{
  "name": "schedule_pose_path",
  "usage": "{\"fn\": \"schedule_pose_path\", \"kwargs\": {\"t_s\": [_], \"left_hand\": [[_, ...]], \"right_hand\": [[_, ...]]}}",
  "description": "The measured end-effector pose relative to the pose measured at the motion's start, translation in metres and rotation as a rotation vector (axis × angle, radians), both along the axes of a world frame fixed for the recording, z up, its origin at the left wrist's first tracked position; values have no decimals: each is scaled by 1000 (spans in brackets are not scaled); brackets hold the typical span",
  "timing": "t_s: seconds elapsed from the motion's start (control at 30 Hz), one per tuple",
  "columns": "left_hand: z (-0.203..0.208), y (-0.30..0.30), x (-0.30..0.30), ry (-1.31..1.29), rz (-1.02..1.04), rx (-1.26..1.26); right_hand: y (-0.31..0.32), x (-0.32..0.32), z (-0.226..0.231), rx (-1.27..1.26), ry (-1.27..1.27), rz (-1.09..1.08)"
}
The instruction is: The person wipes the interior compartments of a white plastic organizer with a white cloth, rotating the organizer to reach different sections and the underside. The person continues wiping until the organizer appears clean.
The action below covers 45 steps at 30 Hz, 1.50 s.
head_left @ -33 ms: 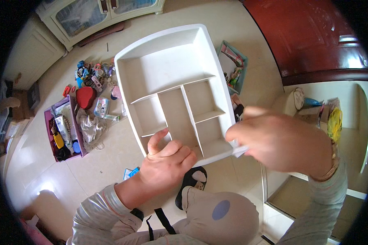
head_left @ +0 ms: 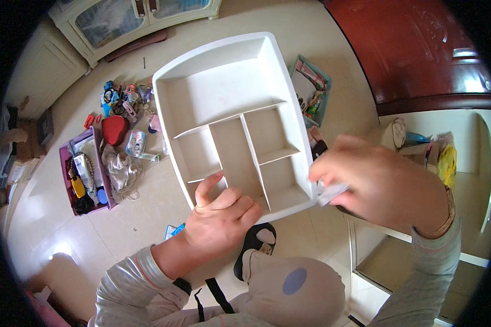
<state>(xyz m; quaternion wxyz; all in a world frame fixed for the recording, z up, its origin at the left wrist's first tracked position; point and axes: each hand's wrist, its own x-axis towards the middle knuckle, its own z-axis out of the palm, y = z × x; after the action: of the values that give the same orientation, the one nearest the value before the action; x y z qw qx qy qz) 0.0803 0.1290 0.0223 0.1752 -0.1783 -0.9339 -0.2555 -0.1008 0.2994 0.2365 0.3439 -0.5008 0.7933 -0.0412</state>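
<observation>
A white divided organizer tray (head_left: pixel 218 82) is held up in front of me, its several compartments facing me with nothing in them. My left hand (head_left: pixel 223 215) grips its near wall, the fingers curled over the edge. Beside the near right corner, my right hand (head_left: pixel 373 185), somewhat blurred, is closed on a crumpled white tissue (head_left: pixel 330 193). The tissue lies close to the tray's right rim; whether it touches the rim I cannot tell.
On the floor at left are a purple bin (head_left: pixel 105 180) of toiletries, a red heart-shaped box (head_left: pixel 115 130) and a heap of small items (head_left: pixel 126 101). A teal basket (head_left: pixel 323 103) stands beyond the tray. Shelves (head_left: pixel 469 188) and a red door (head_left: pixel 414 49) are at right.
My right hand with the tissue has shifted slightly right and down along the tray's edge. The left hand and the tray look almost unmoved.
</observation>
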Motion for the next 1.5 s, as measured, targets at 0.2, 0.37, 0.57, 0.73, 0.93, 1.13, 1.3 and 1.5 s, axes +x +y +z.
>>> {"fn": "schedule_pose_path", "kwargs": {"t_s": [0.2,0.37,0.57,0.73,0.93,1.13,1.3,1.5], "left_hand": [[9,-39,0,-89,-86,33],[22,-73,-15,-94,-227,21],[33,-94,-32,-146,-334,13],[29,-97,-38,-174,-402,-34],[22,-88,-39,-129,-374,-68],[21,-71,-36,-119,-299,-63],[20,-59,-32,-117,-281,-96],[23,-58,-33,-130,-287,-104]], "right_hand": [[34,8,-34,-514,-483,-838],[27,5,-62,-535,-259,-520],[2,6,-70,-563,-15,-100],[-15,4,-94,-501,107,173],[-31,23,-103,-384,114,106],[-3,56,-66,-362,-638,-781],[-6,66,-113,-239,-852,-1206],[-13,58,-141,-251,-657,-784]]}}
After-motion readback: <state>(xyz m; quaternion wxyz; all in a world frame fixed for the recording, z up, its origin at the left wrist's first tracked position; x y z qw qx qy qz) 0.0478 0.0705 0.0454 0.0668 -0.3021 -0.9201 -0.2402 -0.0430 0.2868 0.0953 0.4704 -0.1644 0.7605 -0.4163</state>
